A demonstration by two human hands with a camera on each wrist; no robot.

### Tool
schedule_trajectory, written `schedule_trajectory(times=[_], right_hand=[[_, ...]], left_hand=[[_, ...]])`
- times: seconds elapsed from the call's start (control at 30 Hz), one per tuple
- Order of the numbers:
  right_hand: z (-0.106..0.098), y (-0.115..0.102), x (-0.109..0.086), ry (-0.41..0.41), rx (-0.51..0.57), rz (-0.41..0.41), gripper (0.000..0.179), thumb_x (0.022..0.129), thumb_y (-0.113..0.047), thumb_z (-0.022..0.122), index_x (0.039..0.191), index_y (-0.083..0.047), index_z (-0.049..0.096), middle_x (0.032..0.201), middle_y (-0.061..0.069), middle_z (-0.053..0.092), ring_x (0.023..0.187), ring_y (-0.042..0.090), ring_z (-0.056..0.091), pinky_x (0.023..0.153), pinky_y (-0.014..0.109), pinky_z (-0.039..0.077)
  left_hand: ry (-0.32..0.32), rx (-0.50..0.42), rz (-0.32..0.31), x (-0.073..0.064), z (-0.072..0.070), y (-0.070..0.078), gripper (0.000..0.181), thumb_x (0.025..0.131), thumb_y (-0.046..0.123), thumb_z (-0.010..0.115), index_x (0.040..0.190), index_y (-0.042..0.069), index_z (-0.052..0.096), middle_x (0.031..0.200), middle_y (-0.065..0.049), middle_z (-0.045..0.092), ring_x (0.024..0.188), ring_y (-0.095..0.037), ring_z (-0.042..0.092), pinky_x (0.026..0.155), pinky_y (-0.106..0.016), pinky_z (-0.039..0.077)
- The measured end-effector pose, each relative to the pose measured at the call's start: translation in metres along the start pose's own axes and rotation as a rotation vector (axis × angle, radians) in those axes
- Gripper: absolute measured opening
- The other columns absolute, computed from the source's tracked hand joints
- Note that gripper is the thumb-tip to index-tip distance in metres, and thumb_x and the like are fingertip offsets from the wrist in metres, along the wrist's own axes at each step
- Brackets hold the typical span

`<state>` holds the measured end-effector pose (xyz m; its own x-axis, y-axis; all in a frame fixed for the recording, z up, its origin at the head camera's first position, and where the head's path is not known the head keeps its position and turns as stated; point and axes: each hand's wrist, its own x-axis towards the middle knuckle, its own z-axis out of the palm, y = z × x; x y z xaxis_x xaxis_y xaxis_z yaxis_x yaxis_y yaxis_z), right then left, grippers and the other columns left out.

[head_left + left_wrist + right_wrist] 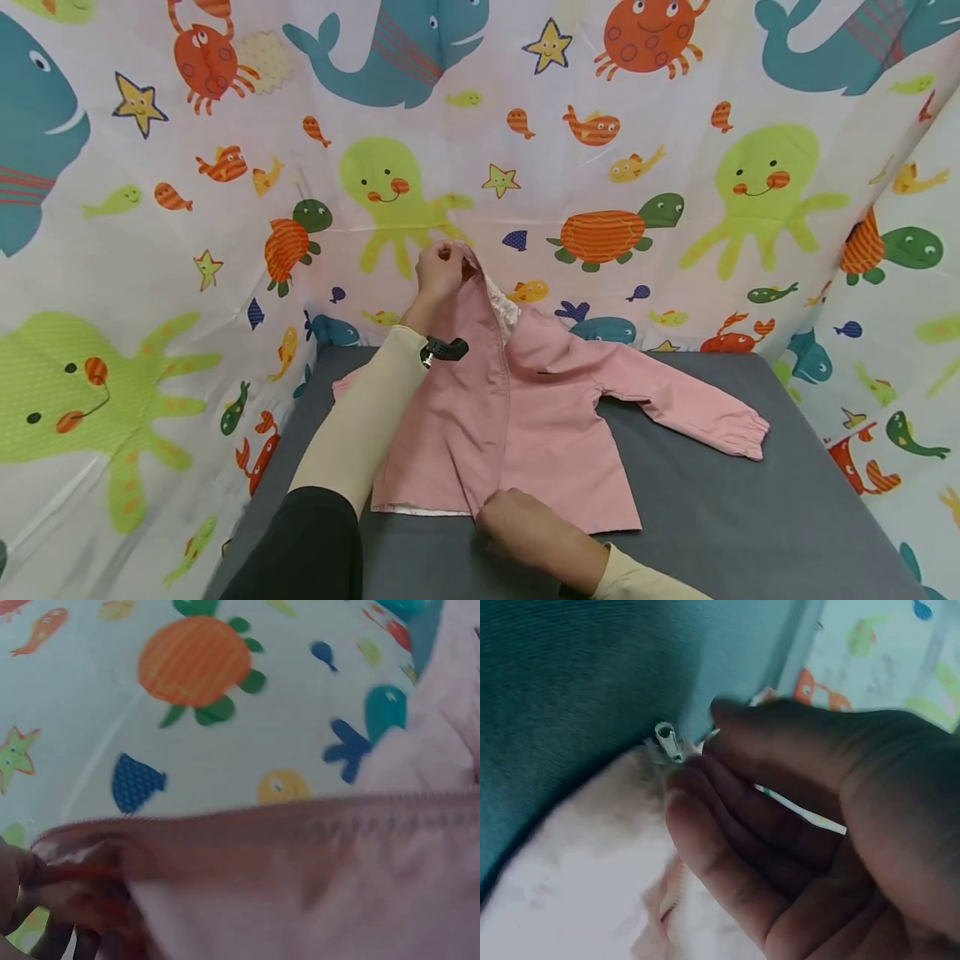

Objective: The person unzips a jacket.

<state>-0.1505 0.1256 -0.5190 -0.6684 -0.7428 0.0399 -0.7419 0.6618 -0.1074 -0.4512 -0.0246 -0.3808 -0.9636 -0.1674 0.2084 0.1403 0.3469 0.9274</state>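
Note:
A pink jacket (555, 433) with a pale patterned lining lies on the grey tabletop, one sleeve stretched out to the right. At its top, my left hand (441, 271) pinches the upper front edge and lifts it off the surface. The zipper teeth (420, 802) run along that raised edge in the left wrist view. Down at the bottom hem, my right hand (525, 529) has its fingers curled and grips the jacket's front corner. A metal zipper pull (666, 739) stands just beyond those fingertips in the right wrist view. The jacket's other sleeve is mostly hidden behind my left arm.
The grey-covered table (712, 517) extends to the right of the jacket and in front of it. A white curtain (465, 208) printed with sea animals hangs behind the table and along both sides. My left wrist wears a black band (447, 349).

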Motion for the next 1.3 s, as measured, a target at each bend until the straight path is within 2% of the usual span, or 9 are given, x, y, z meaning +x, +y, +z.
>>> schedule_trajectory(times=[0.07,0.17,0.3,0.4,0.57,0.8,0.9,1.1,1.3], right_hand=[[-0.001,0.002,0.000,0.001,0.066,0.004,0.035,0.079,-0.015,0.091,0.062,-0.024,0.062,0.061,-0.016,0.051,0.056,-0.003,0.044,0.051,0.020,0.038],[-0.004,0.011,-0.001,0.051,0.103,-0.008,0.032,0.083,-0.016,0.087,0.063,-0.022,0.063,0.061,-0.016,0.046,0.057,-0.003,0.039,0.054,0.019,0.036],[-0.011,0.028,-0.006,0.113,0.143,0.034,0.002,0.091,-0.017,0.084,0.089,-0.015,0.083,0.078,-0.007,0.071,0.070,0.006,0.065,0.066,0.025,0.056],[-0.018,0.040,-0.011,0.125,0.214,0.100,0.020,0.094,-0.015,0.082,0.112,-0.007,0.085,0.097,0.004,0.082,0.086,0.018,0.077,0.079,0.036,0.064],[-0.024,0.059,-0.014,0.139,0.373,0.213,0.029,0.095,-0.015,0.085,0.121,-0.001,0.082,0.108,0.013,0.083,0.099,0.031,0.080,0.086,0.048,0.065],[-0.015,0.086,-0.016,0.194,0.582,0.379,0.044,0.099,-0.022,0.082,0.138,-0.003,0.075,0.136,0.017,0.076,0.118,0.040,0.076,0.097,0.056,0.063],[-0.010,0.094,-0.017,0.207,0.633,0.430,0.051,0.101,-0.027,0.080,0.145,-0.002,0.070,0.145,0.018,0.071,0.125,0.042,0.073,0.101,0.057,0.061],[0.001,0.104,-0.018,0.236,0.624,0.460,0.062,0.099,-0.033,0.083,0.148,0.000,0.066,0.148,0.018,0.070,0.125,0.042,0.073,0.099,0.054,0.062],[0.013,0.108,-0.016,0.242,0.620,0.484,0.067,0.094,-0.031,0.088,0.147,0.004,0.066,0.143,0.019,0.072,0.125,0.039,0.073,0.099,0.055,0.062]], left_hand=[[-0.008,0.049,0.061,-0.004,0.001,-0.015,0.028,0.112,0.032,0.061,0.122,0.009,0.074,0.125,-0.013,0.074,0.119,-0.032,0.069,0.103,-0.046,0.057],[-0.022,0.052,0.116,-0.011,0.000,-0.031,0.033,0.111,0.028,0.065,0.136,0.008,0.072,0.134,-0.014,0.072,0.127,-0.034,0.066,0.110,-0.049,0.054],[-0.050,0.060,0.160,-0.024,-0.003,-0.046,0.040,0.110,0.026,0.066,0.145,0.007,0.069,0.142,-0.014,0.070,0.131,-0.033,0.066,0.113,-0.049,0.053],[-0.069,0.065,0.204,-0.034,-0.007,-0.053,0.042,0.110,0.024,0.067,0.147,0.005,0.067,0.144,-0.017,0.070,0.132,-0.033,0.068,0.112,-0.049,0.055],[-0.100,0.082,0.268,-0.051,-0.011,-0.065,0.045,0.109,0.020,0.068,0.149,0.001,0.065,0.145,-0.019,0.071,0.132,-0.034,0.070,0.111,-0.049,0.057],[-0.170,0.174,0.285,-0.081,-0.017,-0.086,0.044,0.108,0.021,0.069,0.148,0.002,0.068,0.142,-0.016,0.074,0.131,-0.033,0.072,0.107,-0.048,0.060],[-0.236,0.221,0.293,-0.097,-0.019,-0.098,0.046,0.107,0.023,0.072,0.148,0.002,0.067,0.142,-0.017,0.073,0.131,-0.034,0.072,0.106,-0.050,0.060],[-0.382,0.307,0.308,-0.135,-0.026,-0.125,0.050,0.105,0.024,0.075,0.148,-0.001,0.067,0.145,-0.022,0.070,0.130,-0.040,0.071,0.103,-0.055,0.060],[-0.584,0.362,0.304,-0.178,-0.031,-0.144,0.058,0.107,0.031,0.073,0.150,-0.005,0.062,0.136,-0.025,0.073,0.120,-0.038,0.074,0.094,-0.053,0.061]])
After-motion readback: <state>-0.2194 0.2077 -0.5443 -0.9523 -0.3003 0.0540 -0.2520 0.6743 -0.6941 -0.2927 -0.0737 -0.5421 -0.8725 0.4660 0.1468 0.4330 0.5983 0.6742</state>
